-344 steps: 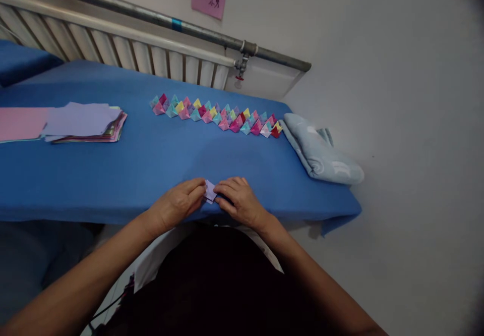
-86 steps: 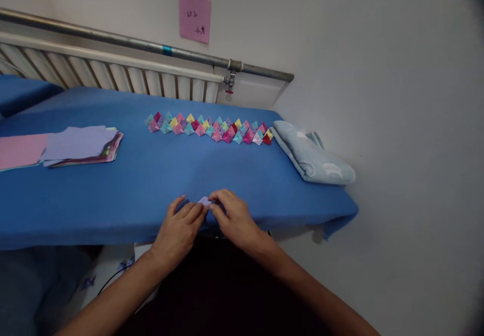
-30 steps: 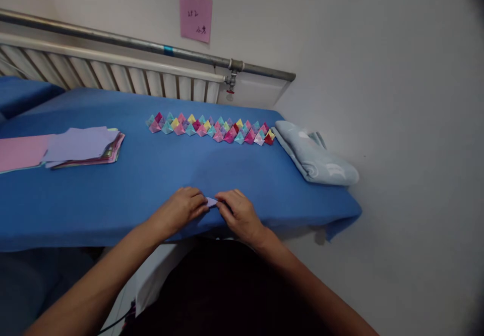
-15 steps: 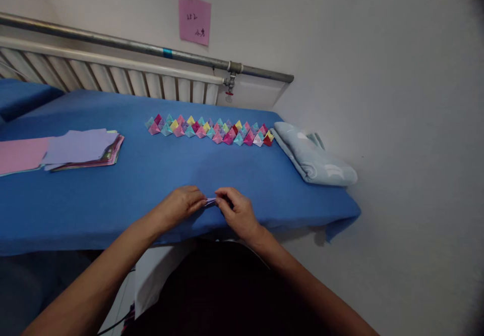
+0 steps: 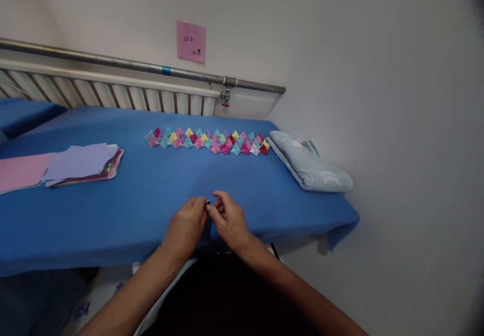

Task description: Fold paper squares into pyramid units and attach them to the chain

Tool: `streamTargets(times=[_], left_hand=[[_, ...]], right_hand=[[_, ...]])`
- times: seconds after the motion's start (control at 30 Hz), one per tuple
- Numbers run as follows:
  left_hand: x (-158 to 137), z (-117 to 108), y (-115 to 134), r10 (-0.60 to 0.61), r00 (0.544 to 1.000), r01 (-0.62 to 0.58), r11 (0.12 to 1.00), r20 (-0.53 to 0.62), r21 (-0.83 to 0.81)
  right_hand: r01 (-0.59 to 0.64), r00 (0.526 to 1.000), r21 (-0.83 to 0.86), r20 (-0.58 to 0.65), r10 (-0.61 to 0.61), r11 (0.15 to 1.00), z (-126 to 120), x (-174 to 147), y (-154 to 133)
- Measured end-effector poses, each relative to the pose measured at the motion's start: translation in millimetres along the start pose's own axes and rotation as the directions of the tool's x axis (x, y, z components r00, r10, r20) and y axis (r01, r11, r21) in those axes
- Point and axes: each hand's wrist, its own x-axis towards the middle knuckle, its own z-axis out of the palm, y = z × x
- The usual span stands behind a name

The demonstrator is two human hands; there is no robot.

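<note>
Near the front edge of the blue-covered table, my left hand (image 5: pixel 188 223) is closed around a small folded paper (image 5: pixel 207 203). Only a sliver of the paper shows, pale purple with a dark gap; the rest is hidden by the fingers. My right hand (image 5: pixel 228 218) touches it from the right side, its thumb and fingertips against the paper's end and its other fingers curled loosely. Beyond the hands stand rows of folded paper pieces (image 5: pixel 198 142) in pink, teal, yellow and purple.
A stack of coloured paper sheets (image 5: pixel 81 160) lies on the left of the blue cloth (image 5: pixel 143 184). At the right end rests a folded light-blue blanket (image 5: pixel 308 162). Behind the table run a radiator (image 5: pixel 124 94) and a pipe (image 5: pixel 128 66); a pink note (image 5: pixel 191 42) hangs on the wall.
The left hand has turned upright and closed further over the paper, which shows less now. Both hands have come closer together. The view has tilted slightly upward.
</note>
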Motion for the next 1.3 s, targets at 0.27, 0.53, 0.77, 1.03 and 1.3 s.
streamTargets(times=[0.27, 0.53, 0.77, 1.03, 1.3], left_hand=[[0.4, 8.0, 9.6, -0.129, 0.978, 0.087, 0.966, -0.162, -0.243], [3.6, -3.0, 18.3, -0.315, 0.949, 0.273, 0.825, -0.002, -0.495], [2.8, -11.6, 14.2, -0.425, 0.872, 0.431, 0.433, 0.242, -0.792], [-1.4, -23.2, 12.3, -0.431, 0.812, 0.508, 0.194, 0.393, -0.839], [-6.5, -26.7, 13.2, -0.34, 0.866, 0.48, 0.357, 0.367, -0.801]], right_hand=[[0.016, 1.0, -0.058, 0.005, -0.016, 0.998, -4.5, 2.9, -1.8], [-0.109, 0.994, 0.296, 0.02, 0.108, 0.949, -5.8, 0.7, -7.9], [-0.116, 0.993, 0.411, 0.074, 0.094, 0.904, -8.6, -4.5, -10.0], [0.286, 0.955, 0.136, 0.039, -0.294, 0.948, -21.6, -12.6, -9.6], [-0.223, 0.971, 0.367, 0.164, 0.173, 0.903, -28.4, -4.8, -21.7]])
